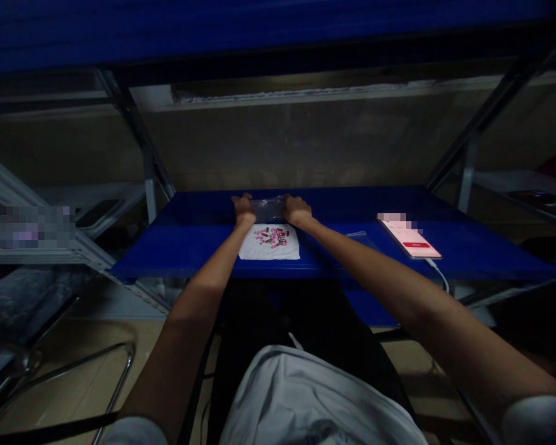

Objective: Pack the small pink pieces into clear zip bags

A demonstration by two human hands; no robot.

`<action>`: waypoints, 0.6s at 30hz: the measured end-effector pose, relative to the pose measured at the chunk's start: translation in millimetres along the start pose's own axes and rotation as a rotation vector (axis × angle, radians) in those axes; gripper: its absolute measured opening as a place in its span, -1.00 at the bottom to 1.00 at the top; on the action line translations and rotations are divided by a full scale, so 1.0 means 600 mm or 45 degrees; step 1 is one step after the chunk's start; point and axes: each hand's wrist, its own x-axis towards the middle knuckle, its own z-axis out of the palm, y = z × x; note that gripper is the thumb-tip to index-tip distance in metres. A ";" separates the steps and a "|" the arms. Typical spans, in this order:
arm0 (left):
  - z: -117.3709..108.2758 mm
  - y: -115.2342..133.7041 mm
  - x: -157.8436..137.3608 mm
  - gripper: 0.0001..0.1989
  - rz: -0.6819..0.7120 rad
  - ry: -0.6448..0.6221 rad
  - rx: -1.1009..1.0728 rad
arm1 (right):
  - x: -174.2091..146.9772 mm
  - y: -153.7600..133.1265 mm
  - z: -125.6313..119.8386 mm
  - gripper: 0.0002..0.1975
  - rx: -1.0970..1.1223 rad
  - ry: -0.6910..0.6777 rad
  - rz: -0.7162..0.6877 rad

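Observation:
A clear plastic bag (269, 209) is stretched between my two hands, just above the blue shelf. My left hand (244, 210) grips its left end with the fingers closed. At the other end my right hand (298, 209) has its fingers curled round the plastic. Directly in front of the bag, nearer to me, lies a white sheet (248, 249), perhaps paper or tissue. Several small pink and dark brown pieces (273, 235) are scattered on it, too small to name.
A lit phone (410, 236) lies on the blue shelf (204, 210) at the right, with a white cable (440, 272) over the front edge. Another clear plastic bag (361, 238) is partly behind my right forearm. Metal posts (149, 182) flank the shelf, and a blue board (278, 37) hangs overhead.

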 end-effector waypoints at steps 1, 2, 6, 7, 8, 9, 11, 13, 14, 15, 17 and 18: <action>0.000 0.002 0.005 -0.60 -0.008 0.009 -0.004 | 0.000 -0.001 -0.002 -0.60 -0.006 -0.002 -0.005; 0.001 0.003 0.010 -0.65 -0.019 0.021 -0.008 | 0.001 -0.001 -0.005 -0.61 -0.011 -0.002 -0.009; 0.003 0.006 0.022 -0.81 -0.073 0.065 -0.028 | 0.006 0.004 -0.017 -0.64 -0.013 0.010 -0.005; 0.004 0.006 0.022 -0.83 -0.084 0.071 -0.033 | 0.007 0.005 -0.019 -0.65 -0.010 0.011 -0.003; 0.005 0.007 0.022 -0.85 -0.093 0.074 -0.038 | 0.008 0.007 -0.020 -0.65 -0.006 0.013 0.000; 0.006 0.007 0.021 -0.87 -0.100 0.076 -0.042 | 0.008 0.010 -0.022 -0.65 0.000 0.016 0.003; 0.007 0.008 0.017 -0.90 -0.108 0.082 -0.047 | 0.008 0.017 -0.025 -0.64 0.016 0.024 0.004; 0.006 0.009 0.012 -0.89 -0.108 0.096 -0.050 | 0.004 0.030 -0.033 -0.65 0.033 0.039 0.000; 0.003 0.011 0.009 -0.87 -0.104 0.107 -0.050 | 0.001 0.041 -0.041 -0.66 0.042 0.049 -0.004; -0.001 0.013 0.005 -0.84 -0.098 0.119 -0.051 | -0.004 0.056 -0.051 -0.67 0.049 0.062 -0.009; -0.012 0.022 -0.005 -0.77 -0.082 0.148 -0.051 | -0.019 0.098 -0.078 -0.69 0.060 0.088 -0.024; -0.018 0.030 -0.012 -0.74 -0.060 0.166 -0.053 | -0.029 0.124 -0.092 -0.71 0.065 0.102 -0.034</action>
